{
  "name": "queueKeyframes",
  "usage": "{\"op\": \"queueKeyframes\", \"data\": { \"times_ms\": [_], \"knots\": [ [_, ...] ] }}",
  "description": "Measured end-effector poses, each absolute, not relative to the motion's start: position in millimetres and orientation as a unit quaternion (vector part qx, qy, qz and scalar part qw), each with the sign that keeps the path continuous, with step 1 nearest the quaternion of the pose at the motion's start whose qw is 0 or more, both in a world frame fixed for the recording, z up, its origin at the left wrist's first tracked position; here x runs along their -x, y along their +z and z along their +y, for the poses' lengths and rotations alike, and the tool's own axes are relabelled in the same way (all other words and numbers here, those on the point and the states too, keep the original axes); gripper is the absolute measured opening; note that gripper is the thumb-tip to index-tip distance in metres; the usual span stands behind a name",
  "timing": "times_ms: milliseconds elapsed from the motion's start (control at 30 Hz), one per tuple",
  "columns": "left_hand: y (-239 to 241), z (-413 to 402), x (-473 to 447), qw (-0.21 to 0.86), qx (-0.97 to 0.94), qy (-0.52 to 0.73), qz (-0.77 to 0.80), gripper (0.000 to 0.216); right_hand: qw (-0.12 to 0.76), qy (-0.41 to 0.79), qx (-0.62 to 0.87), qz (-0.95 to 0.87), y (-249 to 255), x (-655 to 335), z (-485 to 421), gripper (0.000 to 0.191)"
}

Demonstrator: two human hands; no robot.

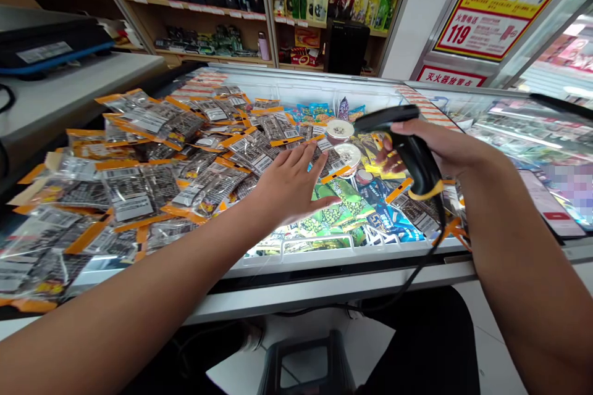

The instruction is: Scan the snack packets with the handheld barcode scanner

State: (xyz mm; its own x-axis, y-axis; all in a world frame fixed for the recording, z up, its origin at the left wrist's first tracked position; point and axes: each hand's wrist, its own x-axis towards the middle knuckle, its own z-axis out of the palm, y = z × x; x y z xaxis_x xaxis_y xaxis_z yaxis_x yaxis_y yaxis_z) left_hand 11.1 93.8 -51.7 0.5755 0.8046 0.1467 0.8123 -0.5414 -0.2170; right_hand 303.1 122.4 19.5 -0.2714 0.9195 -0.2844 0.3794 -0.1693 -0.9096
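Black plastic barcode scanner (420,160) with yellow trim: gripped by the fingers of my right hand (445,141), above the white-edged glass table (296,299). My left hand (293,184), fingers spread open, is over clear, orange-edged packets (132,194).

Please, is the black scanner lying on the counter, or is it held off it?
Held off it. The right hand grips the scanner above the counter, and the cable hangs from the handle's lower end.
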Motion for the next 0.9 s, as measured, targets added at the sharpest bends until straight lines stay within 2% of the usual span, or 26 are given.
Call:
{"op": "queueKeyframes", "data": {
  "times_ms": [100,200,333,467,567,733,900],
  "knots": [
    [-53,96,-5,0.153,0.864,-0.039,-0.477,0.101,0.346,0.345,0.650,-0.581,7,-322,145,0.040],
    [-51,97,0,0.164,0.852,-0.068,-0.492,0.097,0.314,0.244,0.705,-0.587,-5,-339,162,0.045],
    [-46,95,-1,0.161,0.869,-0.092,-0.459,0.089,0.246,0.287,0.672,-0.638,-12,-341,166,0.048],
    [-43,92,-7,0.137,0.910,-0.069,-0.384,0.081,0.305,0.353,0.567,-0.679,-12,-323,158,0.040],
    [-47,91,-11,0.100,0.944,-0.035,-0.313,0.077,0.332,0.421,0.512,-0.672,-8,-308,149,0.043],
    [-53,91,-13,0.072,0.952,-0.011,-0.296,0.083,0.301,0.537,0.503,-0.607,10,-301,134,0.046],
    [-51,90,-16,0.109,0.938,-0.030,-0.328,0.094,0.235,0.576,0.546,-0.562,25,-312,120,0.045]
  ]
}}
